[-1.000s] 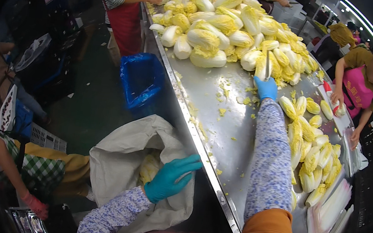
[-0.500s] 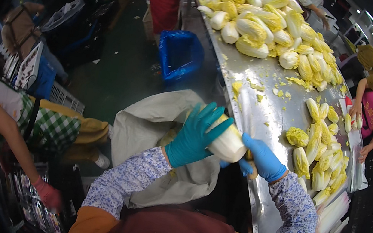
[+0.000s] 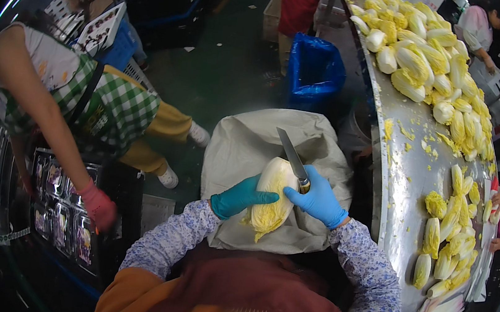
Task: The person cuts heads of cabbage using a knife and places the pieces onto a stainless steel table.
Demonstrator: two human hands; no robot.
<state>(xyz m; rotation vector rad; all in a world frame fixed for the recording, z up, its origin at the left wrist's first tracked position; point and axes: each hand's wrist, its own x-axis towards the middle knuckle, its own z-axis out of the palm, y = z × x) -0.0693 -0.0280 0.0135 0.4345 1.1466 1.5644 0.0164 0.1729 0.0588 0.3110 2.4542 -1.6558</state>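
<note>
A pale napa cabbage is held upright over a large white woven sack, its white base pointing away from me and its yellow leaf tips toward me. My left hand, in a teal glove, grips the cabbage from its left side. In a blue glove, my right hand is closed on a knife, and its thumb presses against the cabbage's right side. The blade points up and to the left, beside the cabbage base. Part of the knife handle is hidden under my fingers.
To the right runs a metal table with a heap of napa cabbages and a smaller group. Beyond the sack stands a blue-lined bin. A person in a checked apron leans over packed trays at left.
The view has swung to the right side less, toward the sack. The cabbage has turned from lying sideways to base-away, and the knife blade now shows plainly beside it.
</note>
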